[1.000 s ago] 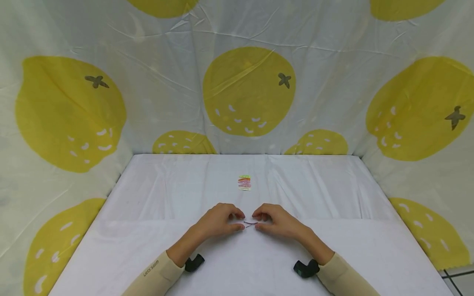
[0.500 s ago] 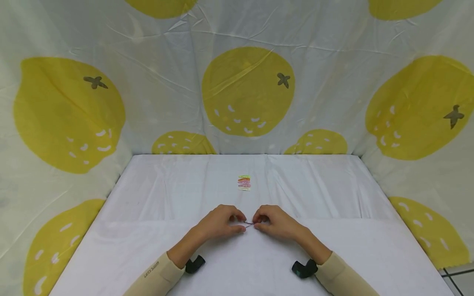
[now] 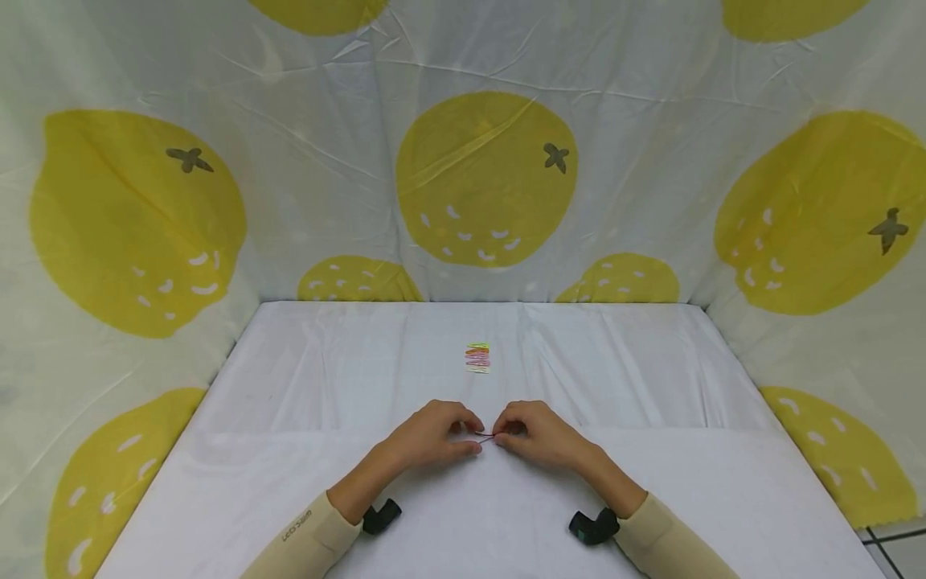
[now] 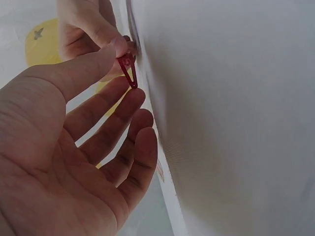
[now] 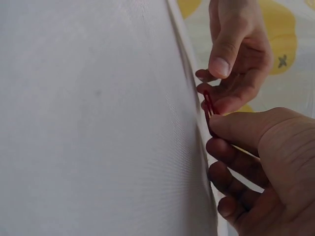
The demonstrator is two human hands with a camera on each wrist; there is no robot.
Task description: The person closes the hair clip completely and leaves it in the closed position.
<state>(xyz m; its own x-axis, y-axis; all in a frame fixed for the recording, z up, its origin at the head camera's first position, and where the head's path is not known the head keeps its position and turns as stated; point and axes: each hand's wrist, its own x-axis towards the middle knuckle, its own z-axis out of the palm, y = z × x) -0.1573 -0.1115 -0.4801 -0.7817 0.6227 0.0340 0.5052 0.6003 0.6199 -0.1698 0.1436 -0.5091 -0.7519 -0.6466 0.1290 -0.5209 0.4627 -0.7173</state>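
Note:
A dark red snap hair clip [image 3: 485,437] is held just above the white table between the two hands. My right hand [image 3: 538,434] pinches its wider end between thumb and index finger, as the right wrist view shows with the clip [image 5: 208,104] slanting up from the fingertips. My left hand [image 3: 434,434] faces it from the other side, thumb and fingers apart. In the left wrist view, the narrow end of the clip [image 4: 127,61] lies close to the left fingertips; I cannot tell whether they touch it.
Farther back, a row of several coloured hair clips [image 3: 477,358] lies on the white cloth-covered table [image 3: 615,370]. Behind and beside the table hangs a curtain [image 3: 637,177] with yellow fruit prints. Dark wrist devices sit at both cuffs.
My right hand has shifted slightly left and its thumb and index finger have closed on the hair clip. The left hand has moved slightly right. The row at the back stays put.

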